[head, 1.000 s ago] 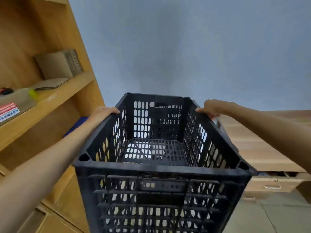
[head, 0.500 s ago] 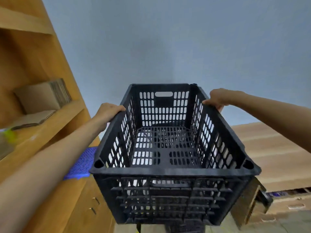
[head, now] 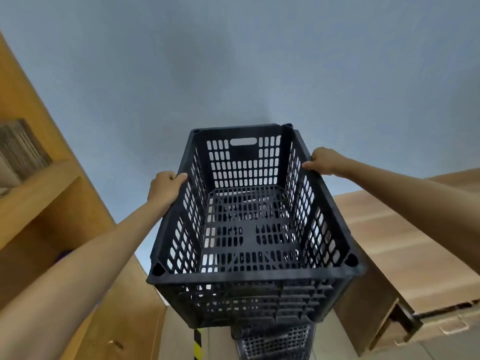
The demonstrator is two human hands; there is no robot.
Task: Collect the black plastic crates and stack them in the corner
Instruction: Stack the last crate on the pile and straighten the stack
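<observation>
Evidently for balance, the left hand (head: 166, 187) and right hand (head: 323, 161) curl their fingers over opposite long rims of the black plastic crate (head: 252, 229), held level above the stacked crates (head: 275, 341) below.

- The black crate (head: 253, 229) now sits farther from the camera and lower in view, its open top tipped more toward the viewer, so more of its slatted floor shows.
- Below it, the top of a stack of black crates (head: 275, 341) has come into view.
- The left hand (head: 166, 188) and right hand (head: 324, 161) reach farther out on the side rims.
- The wooden shelf (head: 39, 193) has slid away to the left.
</observation>
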